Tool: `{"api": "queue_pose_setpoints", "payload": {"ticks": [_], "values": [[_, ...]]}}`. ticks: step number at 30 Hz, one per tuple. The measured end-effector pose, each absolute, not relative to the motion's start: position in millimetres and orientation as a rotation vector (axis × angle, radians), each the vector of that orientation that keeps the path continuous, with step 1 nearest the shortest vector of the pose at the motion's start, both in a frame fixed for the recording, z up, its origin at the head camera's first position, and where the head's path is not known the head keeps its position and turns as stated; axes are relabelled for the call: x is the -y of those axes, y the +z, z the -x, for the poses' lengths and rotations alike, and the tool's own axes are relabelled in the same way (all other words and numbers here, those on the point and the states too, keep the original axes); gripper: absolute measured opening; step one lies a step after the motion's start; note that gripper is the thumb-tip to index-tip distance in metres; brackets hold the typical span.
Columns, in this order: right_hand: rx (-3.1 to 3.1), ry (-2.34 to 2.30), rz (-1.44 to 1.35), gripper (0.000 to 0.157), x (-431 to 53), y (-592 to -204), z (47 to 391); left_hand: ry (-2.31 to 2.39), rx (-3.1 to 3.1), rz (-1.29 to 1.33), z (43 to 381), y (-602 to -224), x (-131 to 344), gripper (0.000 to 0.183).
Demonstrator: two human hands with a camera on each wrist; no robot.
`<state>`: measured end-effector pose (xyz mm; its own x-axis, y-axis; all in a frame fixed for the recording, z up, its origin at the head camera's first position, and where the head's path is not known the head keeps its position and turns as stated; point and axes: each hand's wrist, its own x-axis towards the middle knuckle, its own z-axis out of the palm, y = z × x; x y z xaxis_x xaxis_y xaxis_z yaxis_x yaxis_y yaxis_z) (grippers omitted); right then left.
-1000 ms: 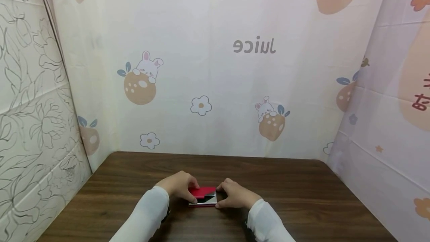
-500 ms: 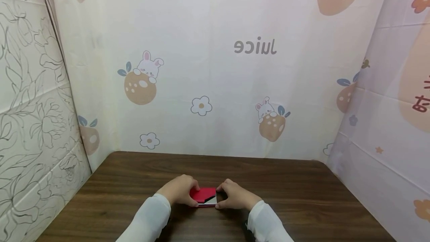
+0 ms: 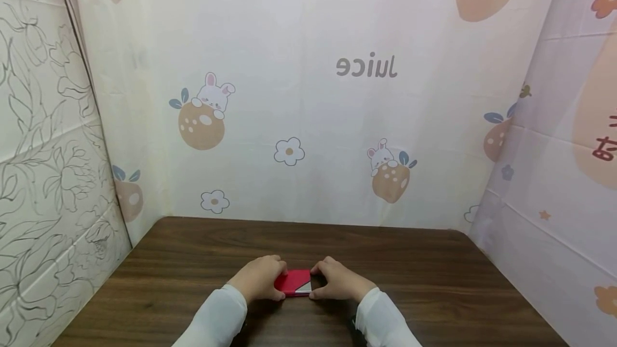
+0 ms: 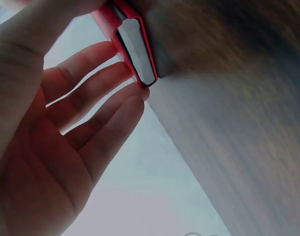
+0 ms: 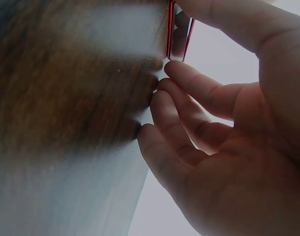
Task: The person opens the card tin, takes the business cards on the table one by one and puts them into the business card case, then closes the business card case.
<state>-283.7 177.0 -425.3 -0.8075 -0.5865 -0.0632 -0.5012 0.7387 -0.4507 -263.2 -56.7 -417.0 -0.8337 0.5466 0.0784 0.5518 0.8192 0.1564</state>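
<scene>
A small card case (image 3: pixel 292 280) with a red cover and a silvery corner lies flat on the wooden table, between both hands. My left hand (image 3: pixel 257 280) grips its left end, thumb at the near edge and fingers at the far edge. At the opposite end, my right hand (image 3: pixel 342 281) holds the case between thumb and index finger. The left wrist view shows the end of the card case (image 4: pixel 136 49), with a pale silvery side framed in red. In the right wrist view, a shiny end of the case (image 5: pixel 180 37) reflects fingers; the other fingers rest near the tabletop.
The dark wooden table (image 3: pixel 414 261) extends around the hands on every side. Behind it hangs a pale curtain (image 3: pixel 308 186) with printed rabbits and fruit. More printed cloth (image 3: pixel 43 175) closes off the left side, and another sheet (image 3: pixel 544 175) the right.
The red flap has come down over the case, and the dark gap beneath it has gone. My left hand has shifted slightly right and nearer; the right hand has stayed put.
</scene>
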Motion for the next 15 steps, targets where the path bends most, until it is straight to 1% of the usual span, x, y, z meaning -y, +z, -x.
{"api": "queue_pose_setpoints", "payload": {"ticks": [7,15], "values": [[-2.728,-0.645,0.880,0.053,-177,-426,285,-0.297,2.950,0.890,263,-418,59,0.041],[-2.670,-0.696,0.853,0.071,-177,-424,285,-0.461,2.944,0.952,265,-424,70,0.044]]}}
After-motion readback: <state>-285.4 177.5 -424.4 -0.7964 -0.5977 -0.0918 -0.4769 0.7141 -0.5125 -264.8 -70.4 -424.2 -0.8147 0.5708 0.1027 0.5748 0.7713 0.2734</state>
